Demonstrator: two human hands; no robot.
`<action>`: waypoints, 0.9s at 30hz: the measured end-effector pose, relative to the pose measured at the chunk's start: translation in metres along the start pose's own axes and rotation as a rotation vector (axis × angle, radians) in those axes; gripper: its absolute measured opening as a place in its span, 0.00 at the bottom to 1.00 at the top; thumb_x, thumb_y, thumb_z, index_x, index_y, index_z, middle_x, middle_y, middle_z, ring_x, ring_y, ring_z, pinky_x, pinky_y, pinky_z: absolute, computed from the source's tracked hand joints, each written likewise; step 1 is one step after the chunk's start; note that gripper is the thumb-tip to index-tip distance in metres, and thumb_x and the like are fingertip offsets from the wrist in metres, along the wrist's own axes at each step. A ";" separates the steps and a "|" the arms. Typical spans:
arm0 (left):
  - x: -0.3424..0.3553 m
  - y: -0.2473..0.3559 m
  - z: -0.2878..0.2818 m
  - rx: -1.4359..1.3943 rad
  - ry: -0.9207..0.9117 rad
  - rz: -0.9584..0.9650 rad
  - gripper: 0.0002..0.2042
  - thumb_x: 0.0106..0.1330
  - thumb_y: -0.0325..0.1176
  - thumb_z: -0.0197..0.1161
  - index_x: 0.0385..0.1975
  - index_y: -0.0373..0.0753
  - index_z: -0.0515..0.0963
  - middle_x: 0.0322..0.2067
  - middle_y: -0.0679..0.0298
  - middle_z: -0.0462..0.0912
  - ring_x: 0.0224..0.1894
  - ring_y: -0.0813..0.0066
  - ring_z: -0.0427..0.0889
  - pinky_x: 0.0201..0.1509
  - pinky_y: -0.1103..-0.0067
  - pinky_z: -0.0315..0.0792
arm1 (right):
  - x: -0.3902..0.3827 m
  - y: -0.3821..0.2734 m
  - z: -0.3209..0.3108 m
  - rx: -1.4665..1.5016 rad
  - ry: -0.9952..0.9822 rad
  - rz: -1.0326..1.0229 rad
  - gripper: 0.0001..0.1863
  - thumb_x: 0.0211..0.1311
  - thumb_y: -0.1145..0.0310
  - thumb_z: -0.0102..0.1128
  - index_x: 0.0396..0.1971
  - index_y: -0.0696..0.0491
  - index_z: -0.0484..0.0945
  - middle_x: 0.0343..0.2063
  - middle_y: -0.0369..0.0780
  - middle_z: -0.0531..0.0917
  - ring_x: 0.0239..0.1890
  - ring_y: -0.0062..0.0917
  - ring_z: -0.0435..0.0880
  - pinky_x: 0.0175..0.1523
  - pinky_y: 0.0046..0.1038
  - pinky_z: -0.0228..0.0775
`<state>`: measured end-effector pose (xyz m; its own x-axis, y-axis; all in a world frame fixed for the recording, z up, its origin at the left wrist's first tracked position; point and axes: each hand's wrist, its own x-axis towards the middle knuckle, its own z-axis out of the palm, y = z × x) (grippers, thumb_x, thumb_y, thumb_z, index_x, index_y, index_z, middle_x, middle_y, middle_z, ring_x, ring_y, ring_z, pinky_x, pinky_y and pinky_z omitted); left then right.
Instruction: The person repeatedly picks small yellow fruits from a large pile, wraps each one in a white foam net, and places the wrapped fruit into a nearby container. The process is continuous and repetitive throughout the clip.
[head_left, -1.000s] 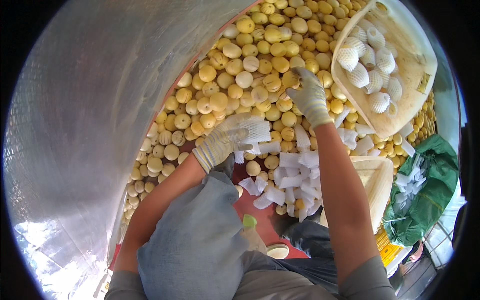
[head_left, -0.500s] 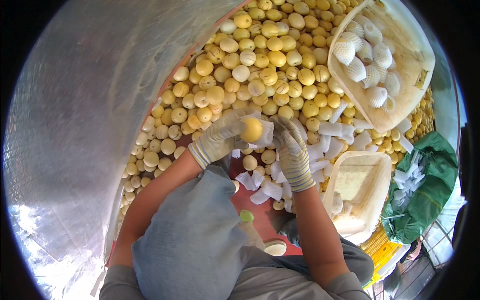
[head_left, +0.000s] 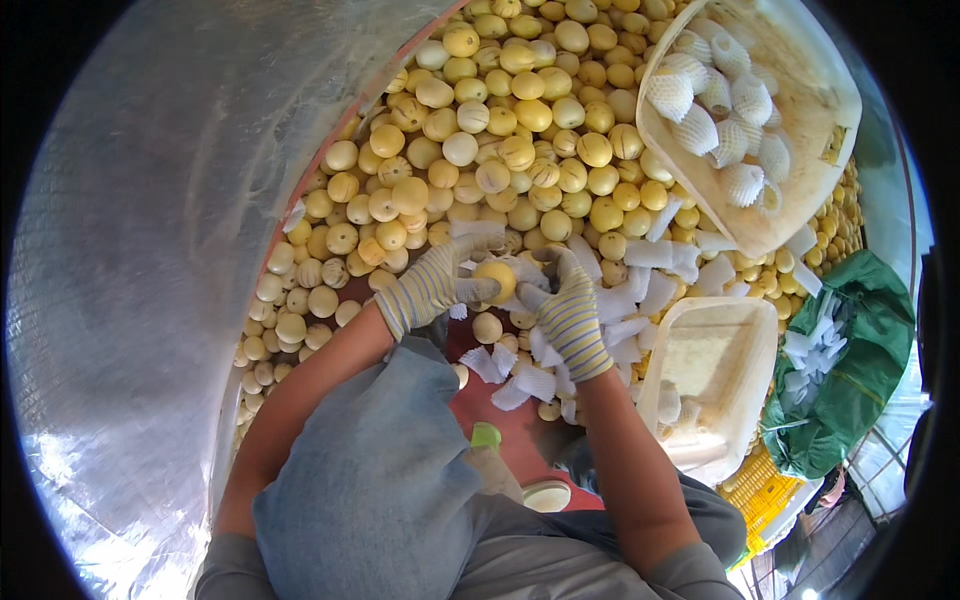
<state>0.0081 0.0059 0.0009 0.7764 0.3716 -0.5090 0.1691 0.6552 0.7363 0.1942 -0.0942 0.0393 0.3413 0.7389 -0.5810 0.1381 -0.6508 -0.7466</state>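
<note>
The person's left hand (head_left: 435, 285), in a striped work glove, has its grip curled round 1 yellow fruit (head_left: 497, 283), thumb on the near side and fingers on the far side. The fruit sits between the 2 hands, with a white foam sleeve (head_left: 517, 268) against its far right side; how much of it the sleeve covers is hard to see. The right hand (head_left: 570, 310), gloved the same way, is at the sleeve with thumb and fingers bent towards the fruit; I cannot tell whether this grip is pinching the foam.

A wide heap of yellow fruit (head_left: 460, 148) spreads beyond the hands, and loose foam sleeves (head_left: 650, 254) lie on it to the right. A large pale tub (head_left: 800, 170) at the upper right holds fruit in foam nets (head_left: 732, 142). Nearer, a smaller tub (head_left: 712, 345) has a few pale pieces in its near end. Beside it are a green bag (head_left: 868, 330) with white foam strips inside and a yellow crate (head_left: 762, 490).
</note>
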 end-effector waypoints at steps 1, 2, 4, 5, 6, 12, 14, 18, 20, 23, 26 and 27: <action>0.002 0.003 0.004 0.110 0.053 0.018 0.38 0.52 0.40 0.77 0.64 0.39 0.67 0.51 0.64 0.77 0.48 0.76 0.79 0.42 0.82 0.77 | -0.010 -0.009 0.007 -0.087 0.043 -0.096 0.25 0.50 0.72 0.67 0.51 0.58 0.74 0.36 0.46 0.82 0.39 0.33 0.83 0.46 0.33 0.77; 0.005 0.001 0.006 0.169 0.073 0.021 0.36 0.53 0.38 0.76 0.63 0.39 0.68 0.49 0.64 0.77 0.47 0.76 0.79 0.41 0.82 0.77 | -0.017 -0.013 0.016 -0.175 0.084 -0.191 0.24 0.50 0.73 0.66 0.50 0.57 0.74 0.35 0.47 0.81 0.37 0.33 0.83 0.45 0.34 0.77; 0.005 0.004 0.001 0.297 0.119 0.038 0.33 0.53 0.34 0.75 0.60 0.38 0.70 0.45 0.64 0.79 0.44 0.77 0.79 0.40 0.82 0.77 | -0.019 -0.018 0.032 -0.062 -0.043 -0.371 0.30 0.51 0.73 0.70 0.56 0.56 0.72 0.34 0.37 0.79 0.34 0.21 0.79 0.41 0.23 0.74; 0.013 -0.018 -0.015 0.405 0.202 -0.049 0.27 0.55 0.28 0.72 0.56 0.37 0.72 0.40 0.66 0.79 0.39 0.77 0.80 0.38 0.82 0.78 | -0.022 -0.021 0.034 -0.014 -0.070 -0.391 0.32 0.49 0.73 0.71 0.57 0.56 0.71 0.37 0.39 0.79 0.37 0.26 0.80 0.45 0.26 0.75; 0.013 -0.023 -0.015 0.321 0.207 -0.102 0.25 0.57 0.28 0.70 0.56 0.37 0.73 0.41 0.65 0.80 0.40 0.76 0.81 0.41 0.81 0.79 | -0.024 -0.029 0.032 0.033 -0.094 -0.406 0.33 0.47 0.74 0.71 0.57 0.56 0.71 0.40 0.41 0.79 0.40 0.31 0.81 0.48 0.30 0.75; 0.019 -0.025 0.003 -0.467 0.031 -0.401 0.20 0.62 0.29 0.66 0.55 0.37 0.73 0.44 0.63 0.79 0.44 0.73 0.82 0.43 0.79 0.81 | -0.023 0.000 0.017 -0.441 -0.185 -0.447 0.37 0.40 0.72 0.72 0.58 0.55 0.71 0.49 0.50 0.77 0.53 0.47 0.75 0.57 0.43 0.70; 0.009 -0.029 0.000 -0.176 -0.136 -0.127 0.22 0.63 0.32 0.67 0.56 0.37 0.72 0.46 0.61 0.79 0.43 0.70 0.84 0.42 0.77 0.82 | -0.017 0.002 -0.001 -0.552 -0.096 -0.543 0.30 0.46 0.67 0.69 0.53 0.54 0.71 0.42 0.52 0.79 0.44 0.49 0.79 0.50 0.44 0.73; 0.001 -0.015 -0.009 -0.253 0.025 -0.197 0.21 0.67 0.36 0.65 0.56 0.35 0.71 0.45 0.60 0.82 0.41 0.70 0.85 0.41 0.76 0.81 | -0.029 0.033 -0.124 -0.505 0.154 -0.153 0.32 0.57 0.61 0.64 0.61 0.56 0.67 0.40 0.48 0.83 0.43 0.40 0.84 0.50 0.36 0.74; -0.002 -0.024 -0.020 -0.219 0.178 -0.200 0.21 0.67 0.37 0.65 0.55 0.34 0.72 0.43 0.58 0.82 0.40 0.69 0.85 0.41 0.77 0.82 | -0.047 0.018 -0.180 -0.712 0.172 0.108 0.31 0.55 0.58 0.65 0.56 0.59 0.72 0.41 0.49 0.85 0.46 0.42 0.84 0.52 0.38 0.74; 0.007 -0.022 -0.019 -0.201 0.367 -0.201 0.18 0.67 0.39 0.65 0.50 0.35 0.75 0.38 0.59 0.83 0.35 0.70 0.86 0.36 0.79 0.82 | -0.065 0.068 -0.256 -0.971 0.254 0.368 0.26 0.55 0.60 0.61 0.53 0.58 0.77 0.46 0.52 0.83 0.51 0.44 0.82 0.56 0.37 0.73; 0.007 -0.022 -0.025 -0.202 0.540 -0.155 0.14 0.68 0.37 0.64 0.47 0.35 0.76 0.35 0.61 0.83 0.31 0.73 0.85 0.32 0.81 0.81 | -0.050 0.068 -0.246 -0.868 0.498 0.283 0.30 0.53 0.57 0.64 0.55 0.57 0.76 0.48 0.50 0.83 0.50 0.42 0.83 0.57 0.35 0.72; 0.008 -0.021 -0.024 -0.198 0.587 -0.135 0.13 0.68 0.36 0.63 0.45 0.35 0.76 0.34 0.61 0.83 0.30 0.75 0.84 0.30 0.82 0.80 | -0.040 0.066 -0.222 -0.736 0.536 0.122 0.24 0.57 0.62 0.63 0.53 0.57 0.76 0.46 0.49 0.84 0.47 0.40 0.84 0.55 0.35 0.74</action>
<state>-0.0039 0.0113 -0.0291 0.2842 0.5391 -0.7928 0.0829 0.8100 0.5805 0.3961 -0.2055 0.0852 0.7522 0.5979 -0.2772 0.5677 -0.8014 -0.1881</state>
